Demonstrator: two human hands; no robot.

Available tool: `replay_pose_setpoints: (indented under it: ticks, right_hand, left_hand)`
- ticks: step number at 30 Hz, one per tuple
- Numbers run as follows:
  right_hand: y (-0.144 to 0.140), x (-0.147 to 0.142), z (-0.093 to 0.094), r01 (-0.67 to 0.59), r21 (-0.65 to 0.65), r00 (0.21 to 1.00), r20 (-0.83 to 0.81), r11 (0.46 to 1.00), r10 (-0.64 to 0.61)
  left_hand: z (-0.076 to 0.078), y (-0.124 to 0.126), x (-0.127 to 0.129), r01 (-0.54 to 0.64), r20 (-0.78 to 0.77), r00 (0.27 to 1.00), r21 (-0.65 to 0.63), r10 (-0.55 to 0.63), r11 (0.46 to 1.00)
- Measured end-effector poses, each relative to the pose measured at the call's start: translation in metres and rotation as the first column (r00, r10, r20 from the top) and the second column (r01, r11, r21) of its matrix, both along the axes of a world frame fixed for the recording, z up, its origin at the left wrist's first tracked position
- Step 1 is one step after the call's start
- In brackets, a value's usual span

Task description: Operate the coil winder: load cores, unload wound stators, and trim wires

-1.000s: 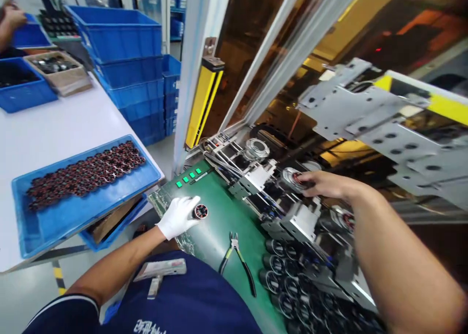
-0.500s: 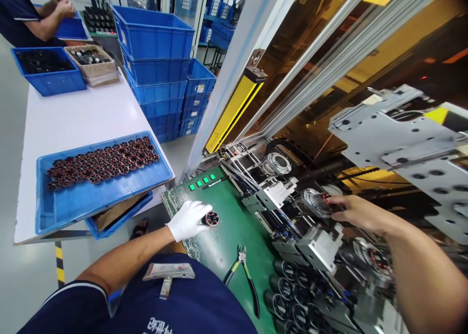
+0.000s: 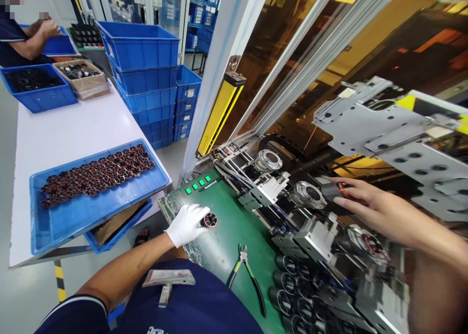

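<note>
My left hand (image 3: pixel 185 224), in a white glove, rests on the green machine deck (image 3: pixel 234 236) and holds a small round wound stator (image 3: pixel 210 220). My bare right hand (image 3: pixel 365 201) is raised over the machine fixtures and grips a dark cylindrical motor part (image 3: pixel 334 191) with copper windings at its end. Just left of that part sits an empty round metal fixture (image 3: pixel 308 194). A second round fixture (image 3: pixel 268 160) lies farther back. Another fixture with a wound part in it (image 3: pixel 367 241) shows below my right wrist.
A blue tray (image 3: pixel 91 212) of several wound stators lies on the white table at left. Pliers (image 3: pixel 248 273) lie on the green deck. Black cylinders (image 3: pixel 292 290) line the front. Stacked blue bins (image 3: pixel 146 75) and a yellow light curtain (image 3: pixel 217 114) stand behind. Another person works at far left.
My right hand has lifted the dark part off the round fixture and drawn it to the right. My left hand has stayed on the deck with its stator.
</note>
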State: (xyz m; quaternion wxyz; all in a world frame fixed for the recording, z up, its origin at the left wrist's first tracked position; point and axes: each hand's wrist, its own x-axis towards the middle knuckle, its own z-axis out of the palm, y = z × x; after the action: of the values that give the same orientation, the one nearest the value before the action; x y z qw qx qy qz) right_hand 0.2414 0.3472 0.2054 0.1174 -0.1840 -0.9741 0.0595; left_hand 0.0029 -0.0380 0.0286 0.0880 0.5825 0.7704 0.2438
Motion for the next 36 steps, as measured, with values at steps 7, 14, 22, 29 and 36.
replay_pose_setpoints:
  ticks: [7,14,22,29,36]
  right_hand:
    - [-0.195,-0.043,-0.102,-0.207,-0.149,0.97,0.099,0.967,0.223]
    - [-0.237,-0.073,-0.125,-0.008,-0.132,0.999,0.052,0.991,0.015]
    - [-0.222,0.054,-0.138,0.392,-0.129,0.91,-0.09,0.911,-0.404]
    - [-0.218,0.099,-0.173,0.555,-0.169,0.816,-0.082,0.815,-0.572]
    - [-0.212,0.093,-0.176,0.57,-0.168,0.792,-0.145,0.804,-0.593]
  left_hand:
    - [-0.004,0.002,-0.008,-0.051,-0.017,0.999,-0.001,0.051,0.999]
    - [0.005,0.013,-0.033,0.075,-0.035,0.997,0.025,-0.074,0.997]
    - [0.134,0.092,-0.042,0.218,-0.156,0.969,0.185,-0.191,0.958]
    - [0.215,0.295,0.104,0.63,-0.561,0.598,-0.112,-0.572,0.768]
    - [0.197,0.389,0.195,0.536,-0.463,0.436,-0.555,-0.772,0.636]
